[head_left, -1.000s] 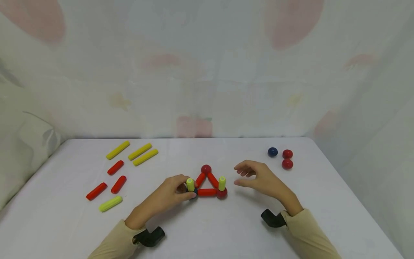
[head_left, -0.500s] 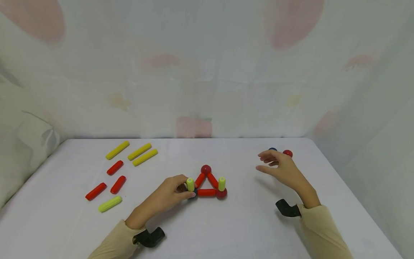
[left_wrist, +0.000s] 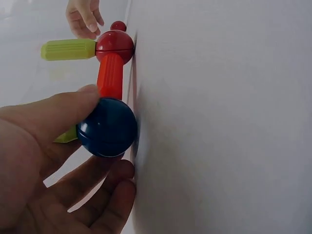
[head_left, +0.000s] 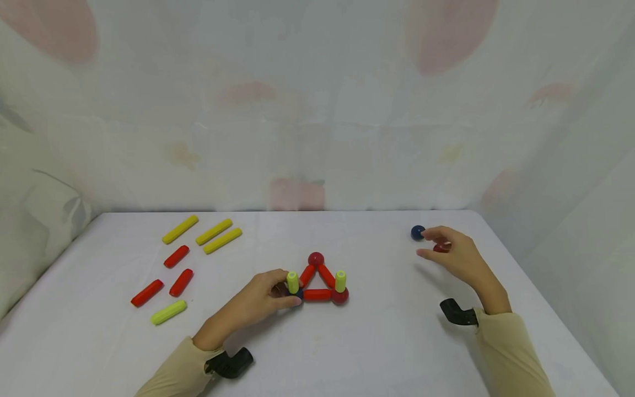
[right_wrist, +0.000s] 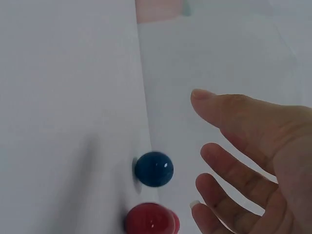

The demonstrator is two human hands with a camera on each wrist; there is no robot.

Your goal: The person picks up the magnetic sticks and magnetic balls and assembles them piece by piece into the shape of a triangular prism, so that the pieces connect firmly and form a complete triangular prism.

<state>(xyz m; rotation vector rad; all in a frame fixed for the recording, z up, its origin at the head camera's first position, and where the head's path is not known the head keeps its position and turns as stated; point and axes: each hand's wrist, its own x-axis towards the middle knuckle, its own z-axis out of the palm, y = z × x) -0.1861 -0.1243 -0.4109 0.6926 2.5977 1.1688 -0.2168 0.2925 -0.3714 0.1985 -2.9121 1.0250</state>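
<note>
My left hand (head_left: 263,292) holds the blue ball (left_wrist: 108,127) at the near left corner of a triangle of red rods (head_left: 317,295) and balls. In the left wrist view, its thumb lies on the ball's upper side and its fingers curl beneath. Red balls form the other corners, at the far tip (head_left: 316,259) and the near right (head_left: 339,296). A short lime rod (head_left: 292,282) stands on the blue corner, another lime rod (head_left: 340,281) on the near right one. My right hand (head_left: 458,256) hovers, fingers spread and holding nothing, by a loose blue ball (right_wrist: 154,169) and red balls (right_wrist: 148,218).
On the table's left lie several loose rods: yellow rods (head_left: 222,241) at the back, red rods (head_left: 147,293) in front of them, and a lime rod (head_left: 168,312) nearest me. A patterned cloth (head_left: 317,138) hangs behind the table's far edge.
My right hand has moved right and away from the triangle to the loose balls, partly covering the red ones in the head view. My left hand keeps its hold on the blue corner ball.
</note>
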